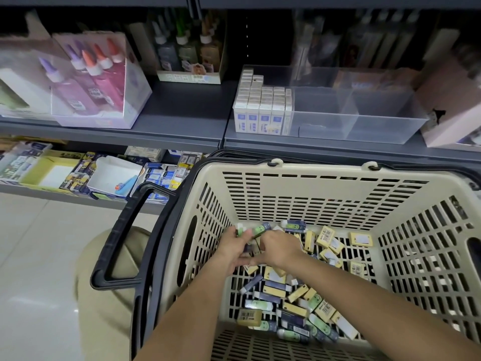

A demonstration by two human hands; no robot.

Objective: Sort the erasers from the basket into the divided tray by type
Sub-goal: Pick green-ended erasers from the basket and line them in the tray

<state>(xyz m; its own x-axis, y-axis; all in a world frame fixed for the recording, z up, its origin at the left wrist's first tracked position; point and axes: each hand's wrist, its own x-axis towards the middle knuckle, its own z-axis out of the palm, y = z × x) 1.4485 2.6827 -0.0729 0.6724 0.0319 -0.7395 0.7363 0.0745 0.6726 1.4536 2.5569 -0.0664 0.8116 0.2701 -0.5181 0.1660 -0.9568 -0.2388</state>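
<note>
Both my hands are down in the beige basket (299, 194), close together against its far-left corner. My left hand (234, 247) has its fingers curled round a small bunch of green-sleeved erasers (261, 227), whose ends stick out above my fingertips. My right hand (279, 247) lies just beside it, fingers bent down against the same bunch, but I cannot tell whether they pinch anything. The loose erasers spread to the right of my hands and back toward my wrists: yellow boxes (326, 234) with barcode stickers, dark purple sleeves (295, 225), more green ones (260, 304). A little face is printed on the green sleeves; the lettering is too small to read. Beyond my hands, up on the shelf, stands the clear divided tray (364, 118), its left compartment packed with white-and-blue erasers (260, 110), labels blurred.
</note>
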